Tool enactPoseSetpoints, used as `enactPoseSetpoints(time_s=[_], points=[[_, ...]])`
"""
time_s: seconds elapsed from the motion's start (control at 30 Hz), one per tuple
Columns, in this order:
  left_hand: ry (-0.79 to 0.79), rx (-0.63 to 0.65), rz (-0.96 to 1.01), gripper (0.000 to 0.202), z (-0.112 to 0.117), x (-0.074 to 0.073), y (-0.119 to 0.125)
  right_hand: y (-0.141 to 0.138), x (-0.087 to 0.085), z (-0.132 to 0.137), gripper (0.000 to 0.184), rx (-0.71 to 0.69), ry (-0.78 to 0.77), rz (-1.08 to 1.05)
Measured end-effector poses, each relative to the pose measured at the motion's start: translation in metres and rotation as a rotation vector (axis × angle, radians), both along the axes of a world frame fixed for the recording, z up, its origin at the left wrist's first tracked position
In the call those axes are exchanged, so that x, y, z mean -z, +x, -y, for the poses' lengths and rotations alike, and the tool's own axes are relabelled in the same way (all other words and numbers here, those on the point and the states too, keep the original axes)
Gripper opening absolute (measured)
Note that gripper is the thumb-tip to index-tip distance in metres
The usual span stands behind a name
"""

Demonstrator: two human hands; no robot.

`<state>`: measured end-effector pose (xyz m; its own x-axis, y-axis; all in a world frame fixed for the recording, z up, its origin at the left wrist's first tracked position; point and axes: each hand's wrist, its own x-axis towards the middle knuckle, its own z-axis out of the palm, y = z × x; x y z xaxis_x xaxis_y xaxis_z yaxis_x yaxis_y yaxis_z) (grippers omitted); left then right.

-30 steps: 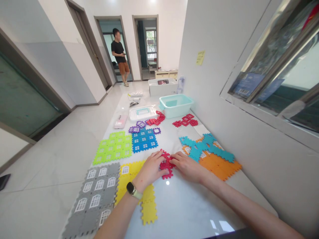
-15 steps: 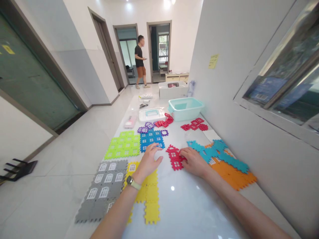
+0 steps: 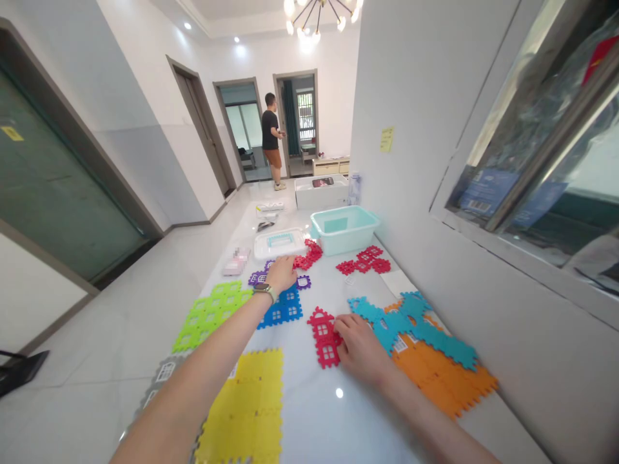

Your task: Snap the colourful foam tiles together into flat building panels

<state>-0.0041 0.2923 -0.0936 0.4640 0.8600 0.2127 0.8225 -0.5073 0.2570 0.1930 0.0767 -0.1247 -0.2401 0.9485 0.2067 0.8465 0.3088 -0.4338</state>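
Note:
My right hand (image 3: 360,345) has its fingers curled over the right side of a small panel of joined red building tiles (image 3: 325,338) with window cutouts, flat on the white table. My left hand (image 3: 283,276) stretches far forward across the blue tile panel (image 3: 285,308). Its fingertips are at the edge of a cluster of loose red tiles (image 3: 309,258); whether they touch one is unclear. Purple tiles (image 3: 304,281) lie beside that hand, partly covered by it. More red tiles (image 3: 370,259) lie farther right.
Lime green (image 3: 213,312), yellow (image 3: 251,399) and grey panels (image 3: 164,370) lie left. Turquoise tiles (image 3: 440,338) overlap an orange panel (image 3: 430,377) by the right wall. Behind are a mint tub (image 3: 345,235), a white lid (image 3: 264,245) and a white box (image 3: 309,196). A person (image 3: 271,142) stands beyond.
My left hand has moved forward from the near edge of the blue panel to the red tiles. My right hand stays at the red panel. The view has tilted up; the person has turned.

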Motion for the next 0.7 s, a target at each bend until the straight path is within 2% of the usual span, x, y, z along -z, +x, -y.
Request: enactPoseSetpoints(time_s=[0.13,0.23,0.33,0.47,0.7], points=[[-0.009,0.012,-0.021,0.065,-0.032,0.016,0.011,0.000,0.001,0.001,0.028,0.004,-0.014,-0.020],[-0.021,0.049,-0.007,0.056,-0.047,0.021,0.009,0.000,0.000,0.001,0.028,0.011,-0.027,-0.027],[-0.020,0.076,0.045,0.048,-0.055,0.017,0.001,0.000,-0.002,0.000,0.029,0.013,-0.036,-0.040],[-0.026,0.105,0.161,0.048,-0.054,0.010,-0.011,0.000,-0.004,0.000,0.028,0.021,-0.048,-0.065],[-0.103,0.100,0.419,0.046,-0.036,0.006,-0.028,-0.002,0.003,-0.001,0.027,0.037,-0.003,-0.057]])
